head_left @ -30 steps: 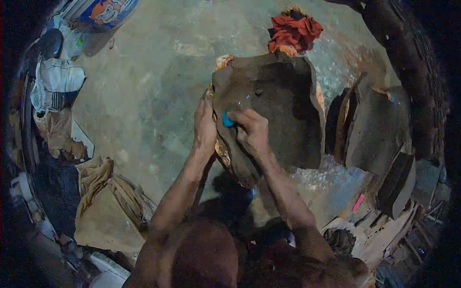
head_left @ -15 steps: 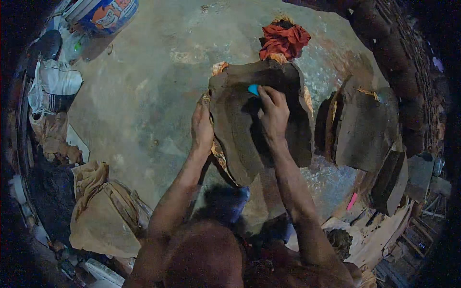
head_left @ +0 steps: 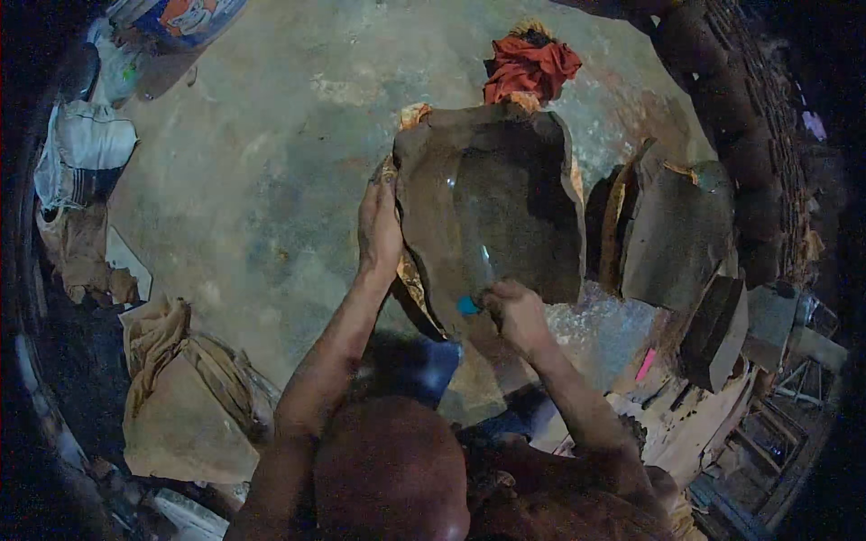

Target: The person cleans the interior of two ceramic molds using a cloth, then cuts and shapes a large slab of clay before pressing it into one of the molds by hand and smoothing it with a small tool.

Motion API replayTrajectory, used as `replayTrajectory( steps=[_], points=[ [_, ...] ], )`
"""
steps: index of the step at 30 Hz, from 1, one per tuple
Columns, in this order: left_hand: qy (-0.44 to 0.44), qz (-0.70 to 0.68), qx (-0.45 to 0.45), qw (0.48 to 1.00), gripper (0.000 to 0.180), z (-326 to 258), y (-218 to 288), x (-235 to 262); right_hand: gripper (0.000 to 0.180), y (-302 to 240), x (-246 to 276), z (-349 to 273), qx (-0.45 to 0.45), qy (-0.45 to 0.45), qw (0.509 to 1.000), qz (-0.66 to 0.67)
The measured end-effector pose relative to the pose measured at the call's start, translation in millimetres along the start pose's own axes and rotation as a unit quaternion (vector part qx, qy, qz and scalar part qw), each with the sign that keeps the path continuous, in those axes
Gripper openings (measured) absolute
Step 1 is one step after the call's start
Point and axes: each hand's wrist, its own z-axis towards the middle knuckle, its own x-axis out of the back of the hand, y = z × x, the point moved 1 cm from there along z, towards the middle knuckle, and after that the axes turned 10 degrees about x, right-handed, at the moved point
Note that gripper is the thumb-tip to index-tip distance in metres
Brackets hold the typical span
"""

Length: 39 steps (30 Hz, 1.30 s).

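Observation:
A large dark grey-brown slab that looks like wet clay, with a raised, curved surface, lies before me over a crumpled orange-brown layer showing at its edges. My left hand rests along its left side, fingers stretched out and pressed to the edge. Close to the slab's near edge, my right hand pinches a small blue scraper. Wet, shiny spots show on the slab's left part.
Beyond the slab lies a bunched red cloth. To the right stand a similar dark slab and a dark angular block. A tan cloth-topped sack sits at near left; a printed bucket is at far left.
My right hand has drawn the blue scraper from the slab's upper middle down to its near edge. A glossy streak now shows there. My left hand stays at the slab's left side.

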Motion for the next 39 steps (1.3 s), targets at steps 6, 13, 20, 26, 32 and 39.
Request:
replayTrajectory(
  steps=[6, 13, 20, 26, 32, 39],
  points=[
    [-0.06, -0.068, 0.032, 0.995, 0.051, 2, -8, -5, 0.049, 32, 32, 91, -0.019, 0.243, 0.968, -0.053],
    [-0.054, 0.014, -0.009, 0.998, 0.053, -5, 6, -9, 0.048, 66, -24, 156, 0.008, 0.318, 0.945, -0.082],
    [-0.066, -0.051, 0.07, 0.994, 0.054, -2, 0, 3, 0.041, 37, -35, 82, 0.017, 0.056, 0.997, 0.04],
    [-0.047, -0.031, 0.068, 0.996, 0.058, 21, -23, 7, 0.031, 12, 2, -7, 0.04, 0.033, 0.998, 0.047],
    [-0.069, 0.032, 0.063, 0.995, 0.068, 25, -2, -11, 0.036, 43, 58, 97, 0.06, 0.252, 0.956, -0.135],
    [-0.082, 0.147, -0.041, 0.985, 0.047, 7, 50, -50, 0.04, 102, 11, 121, -0.014, 0.199, 0.936, -0.289]
  ],
)
